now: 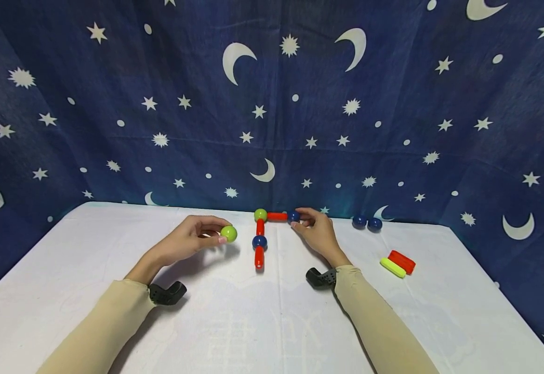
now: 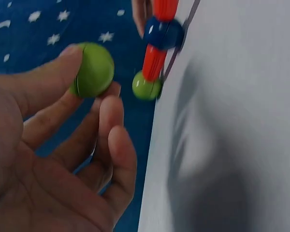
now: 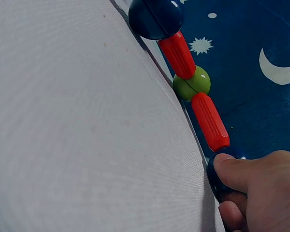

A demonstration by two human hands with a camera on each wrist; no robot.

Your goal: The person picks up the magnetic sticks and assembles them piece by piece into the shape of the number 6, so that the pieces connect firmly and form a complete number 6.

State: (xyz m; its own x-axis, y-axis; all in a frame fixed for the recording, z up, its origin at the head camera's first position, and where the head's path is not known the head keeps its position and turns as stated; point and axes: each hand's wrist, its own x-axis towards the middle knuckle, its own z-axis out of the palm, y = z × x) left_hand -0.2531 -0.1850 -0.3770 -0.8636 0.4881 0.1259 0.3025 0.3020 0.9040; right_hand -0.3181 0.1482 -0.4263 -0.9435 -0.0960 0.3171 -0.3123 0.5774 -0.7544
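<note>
My left hand [image 1: 188, 240] pinches a green ball [image 1: 228, 234] between thumb and fingers, above the table and left of a joined chain. In the chain, a red rod [image 1: 259, 257] nearest me meets a blue ball [image 1: 260, 242]. Beyond it, another red rod [image 1: 260, 227] runs to a second green ball [image 1: 260, 215]. From there a third red rod [image 1: 277, 216] points right to a blue ball [image 1: 293, 217]. My right hand [image 1: 319, 232] grips that end ball; in the right wrist view the thumb lies over the blue ball [image 3: 216, 176].
Two loose blue balls, one left [image 1: 359, 222] and one right [image 1: 374, 224], sit at the table's back right. Nearer me lie a red piece [image 1: 401, 262] and a yellow-green rod [image 1: 393, 267], side by side. A dark starry cloth [image 1: 272, 135] hangs behind the white table [image 1: 253, 322].
</note>
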